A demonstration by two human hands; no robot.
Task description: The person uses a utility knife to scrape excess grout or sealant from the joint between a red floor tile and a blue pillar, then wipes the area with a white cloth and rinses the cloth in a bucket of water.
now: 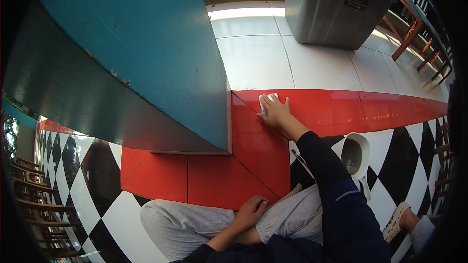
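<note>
With my right arm stretched forward, my right hand (276,114) presses a small white cloth (269,98) flat onto the red tile border (321,109). The cloth lies near the border's far edge, partly hidden under my fingers. My left hand (251,212) rests at my lap by my bent leg, its fingers loosely curled with nothing visible in them. To the right of my right forearm stands a white dipper (360,153) with greyish liquid in it; its handle points toward me. A thin tool (303,163) lies beside my right sleeve, partly covered, its kind unclear.
A large teal pillar (146,53) rises at the left from the red tiles. A grey bin (324,14) stands on the white tiles beyond. Wooden chairs (44,204) line the left, with wooden furniture (409,34) far right. Another person's clog (396,221) is at lower right.
</note>
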